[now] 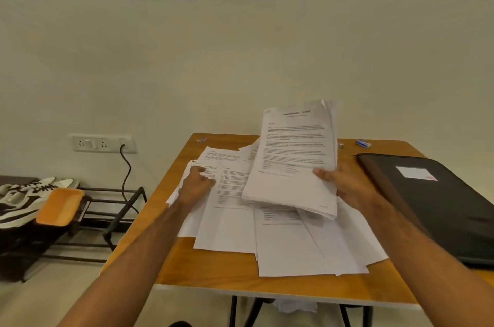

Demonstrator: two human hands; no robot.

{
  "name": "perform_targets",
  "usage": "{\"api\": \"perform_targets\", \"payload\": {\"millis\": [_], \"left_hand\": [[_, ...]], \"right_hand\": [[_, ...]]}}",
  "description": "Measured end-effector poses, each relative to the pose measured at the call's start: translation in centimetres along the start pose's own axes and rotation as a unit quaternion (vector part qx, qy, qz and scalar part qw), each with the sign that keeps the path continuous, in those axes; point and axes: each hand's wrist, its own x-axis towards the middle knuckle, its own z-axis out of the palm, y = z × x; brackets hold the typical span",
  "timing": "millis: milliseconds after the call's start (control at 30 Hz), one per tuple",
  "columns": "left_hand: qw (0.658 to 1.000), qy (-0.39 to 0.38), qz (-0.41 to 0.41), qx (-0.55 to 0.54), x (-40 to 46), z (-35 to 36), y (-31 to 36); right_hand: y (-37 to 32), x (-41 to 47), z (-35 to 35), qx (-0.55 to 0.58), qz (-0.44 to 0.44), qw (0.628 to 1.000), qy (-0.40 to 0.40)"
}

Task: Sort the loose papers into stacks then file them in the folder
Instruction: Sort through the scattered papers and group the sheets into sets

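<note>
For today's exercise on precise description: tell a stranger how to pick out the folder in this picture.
Start at the wooden table against the plain wall. Go past the scattered loose papers at its middle to the right edge, beside the right hand. There lies the folder: closed, flat and black, with a small white label on its cover, the only dark thing among white sheets.
</note>
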Motion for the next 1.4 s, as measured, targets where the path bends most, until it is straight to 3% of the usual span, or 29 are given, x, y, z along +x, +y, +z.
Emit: {"api": "perform_targets", "payload": {"millis": [233, 400, 600, 933, 1067, 1400], "left_hand": [[1.0, -0.013, 0.028, 0.0, -0.1, 1.1, 0.7], [0.995, -0.004, 0.094, -0.028, -0.8, 1.3, 0.1], [0.989, -0.043, 0.144, -0.012, -2.6, 3.0, 1.9], [0.969, -0.148, 0.195, 0.036, -2.7, 2.6, -0.4], [0.968, -0.119, 0.202, 0.092, -1.8, 1.9, -1.2], [0.967, -0.118, 0.202, 0.105, -1.5, 1.9, -1.4]], "right_hand": [[1.6, 0.3, 0.7, 0.024, 0.019, 0.999, 0.011], [2.4, 0.7, 0.4, 0.043, 0.013, 0.999, 0.019], [2.2, 1.1, 2.1, 0.1, -0.004, 0.995, 0.007], [4.7, 0.9, 1.1, 0.053, 0.033, 0.997, 0.052], [4.6, 1.1, 0.7, 0.056, 0.036, 0.995, 0.072], [4.7, 1.4, 0.9, 0.07, 0.049, 0.991, 0.102]]}}
